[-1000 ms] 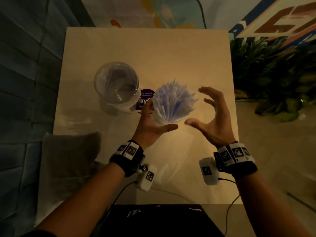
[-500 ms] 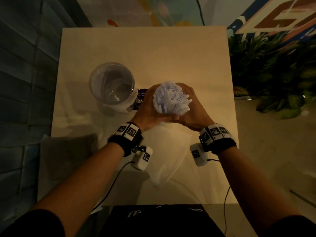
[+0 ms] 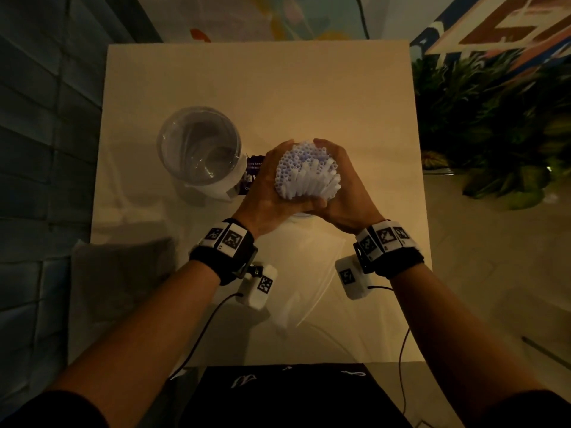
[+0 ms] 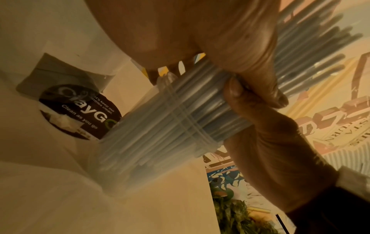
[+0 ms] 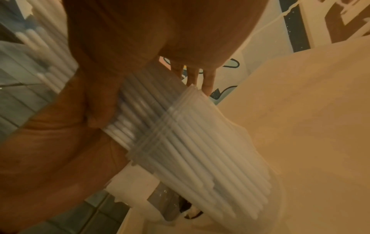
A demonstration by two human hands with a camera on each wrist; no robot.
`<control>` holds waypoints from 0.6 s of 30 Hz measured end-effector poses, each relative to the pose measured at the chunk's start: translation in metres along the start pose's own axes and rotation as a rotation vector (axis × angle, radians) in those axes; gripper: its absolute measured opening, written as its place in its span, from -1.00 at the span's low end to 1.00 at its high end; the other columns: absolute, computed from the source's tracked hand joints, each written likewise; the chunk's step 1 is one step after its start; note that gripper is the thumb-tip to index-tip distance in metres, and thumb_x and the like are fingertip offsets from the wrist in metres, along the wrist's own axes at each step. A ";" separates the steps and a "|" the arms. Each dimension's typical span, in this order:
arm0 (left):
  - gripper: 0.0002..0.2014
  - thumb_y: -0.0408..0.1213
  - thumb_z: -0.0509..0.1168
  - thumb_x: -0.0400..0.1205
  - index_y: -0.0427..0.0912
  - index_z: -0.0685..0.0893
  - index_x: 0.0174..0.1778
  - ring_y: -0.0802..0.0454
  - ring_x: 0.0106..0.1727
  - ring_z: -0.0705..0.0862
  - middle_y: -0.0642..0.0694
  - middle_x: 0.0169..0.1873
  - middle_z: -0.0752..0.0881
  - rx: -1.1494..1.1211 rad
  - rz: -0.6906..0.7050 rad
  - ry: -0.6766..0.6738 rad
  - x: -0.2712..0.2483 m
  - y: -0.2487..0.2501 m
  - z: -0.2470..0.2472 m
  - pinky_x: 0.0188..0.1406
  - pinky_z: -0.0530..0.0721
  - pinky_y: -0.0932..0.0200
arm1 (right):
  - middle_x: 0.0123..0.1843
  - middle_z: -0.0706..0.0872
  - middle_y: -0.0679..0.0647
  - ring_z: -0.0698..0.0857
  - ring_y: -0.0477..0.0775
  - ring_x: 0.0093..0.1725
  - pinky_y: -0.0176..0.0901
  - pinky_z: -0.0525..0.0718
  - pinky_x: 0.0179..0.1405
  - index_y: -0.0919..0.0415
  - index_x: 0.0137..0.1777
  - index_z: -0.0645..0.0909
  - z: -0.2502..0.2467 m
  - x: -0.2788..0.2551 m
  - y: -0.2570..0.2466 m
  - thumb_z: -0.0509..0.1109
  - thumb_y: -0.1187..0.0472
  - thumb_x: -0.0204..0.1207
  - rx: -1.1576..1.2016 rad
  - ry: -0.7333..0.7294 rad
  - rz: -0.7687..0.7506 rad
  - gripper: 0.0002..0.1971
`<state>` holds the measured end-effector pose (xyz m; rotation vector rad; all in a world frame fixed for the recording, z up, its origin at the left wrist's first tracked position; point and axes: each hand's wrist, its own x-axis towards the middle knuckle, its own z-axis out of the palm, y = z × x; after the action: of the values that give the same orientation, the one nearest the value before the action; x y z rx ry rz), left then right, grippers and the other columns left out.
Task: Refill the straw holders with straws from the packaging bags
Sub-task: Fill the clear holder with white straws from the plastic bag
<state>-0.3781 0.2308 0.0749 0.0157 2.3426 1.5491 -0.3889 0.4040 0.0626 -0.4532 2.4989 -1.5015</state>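
So a second ago the right hand (image 3: 346, 193) was hanging open off to the side of the fanned-out straws and only the left hand (image 3: 265, 186) was touching them; since then both hands have closed in and the fan has been squeezed into one tight bunch.

Biggest thing first: the bench (image 3: 259, 81) is a pale square top and pretty much everything sits toward its near half. A clear packaging bag (image 3: 309, 273) lies flat on it under the wrists, looks emptied, probably just left where the straws came out.

Next, the empty straw holder (image 3: 200, 149), a clear round cup, stands just left of the hands, presumably kept close because it's up next.

Then the straws (image 3: 304, 171): a thick white bundle standing upright with their lower ends down in a second clear holder (image 5: 200, 134), which sits on the bench. The wrist views show them packed right against its rim.

Both hands are wrapped around the bundle just above that rim, fingers curled, thumbs meeting on the near side. My guess is that's to stop the tops splaying out again and to seat them evenly.

Smallest bit: a dark round sticker (image 4: 80, 110) on the bench between the two holders, reading "Clean as you go".
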 end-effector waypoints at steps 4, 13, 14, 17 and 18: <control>-0.01 -0.04 0.67 0.27 0.07 0.28 0.57 0.33 0.43 0.47 0.09 0.45 0.42 -0.144 0.053 0.002 -0.005 -0.003 -0.003 0.37 0.55 0.33 | 0.47 0.49 0.16 0.55 0.19 0.45 0.27 0.59 0.36 0.07 0.53 0.31 0.003 0.001 -0.003 0.67 -0.16 0.27 0.079 -0.002 0.020 -0.10; 0.24 -0.32 0.69 0.26 -0.10 -0.04 0.71 0.56 0.43 0.35 0.30 0.43 0.29 -0.181 0.020 -0.001 -0.005 -0.018 -0.009 0.35 0.48 0.46 | 0.56 0.40 0.10 0.51 -0.11 0.51 -0.19 0.56 0.46 0.09 0.74 -0.10 -0.008 -0.007 -0.003 0.78 0.03 0.16 0.141 -0.004 0.102 0.32; 0.25 -0.33 0.68 0.26 -0.10 -0.05 0.71 0.59 0.42 0.34 0.32 0.44 0.28 -0.194 0.020 -0.009 -0.004 -0.020 -0.009 0.32 0.48 0.50 | 0.56 0.40 0.06 0.49 -0.20 0.49 -0.25 0.54 0.46 0.09 0.74 -0.09 -0.008 -0.007 -0.002 0.78 0.03 0.17 0.135 -0.001 0.102 0.31; 0.26 -0.31 0.68 0.26 -0.06 -0.08 0.72 0.62 0.42 0.31 0.25 0.52 0.24 -0.219 -0.006 -0.047 -0.005 -0.027 -0.008 0.31 0.49 0.50 | 0.62 0.34 0.01 0.38 -0.23 0.57 -0.09 0.48 0.56 0.14 0.74 0.01 -0.013 -0.009 -0.005 0.76 -0.04 0.20 0.069 -0.003 0.069 0.24; 0.28 -0.28 0.68 0.25 -0.04 -0.09 0.72 0.55 0.45 0.32 0.17 0.57 0.23 -0.223 -0.022 -0.054 -0.007 -0.029 -0.007 0.37 0.49 0.43 | 0.66 0.31 0.03 0.35 -0.12 0.62 0.03 0.45 0.58 0.16 0.73 0.05 -0.017 -0.011 -0.009 0.73 -0.08 0.25 0.012 0.010 0.029 0.19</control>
<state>-0.3683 0.2112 0.0539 -0.0204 2.1100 1.7669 -0.3827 0.4178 0.0781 -0.4061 2.4919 -1.5109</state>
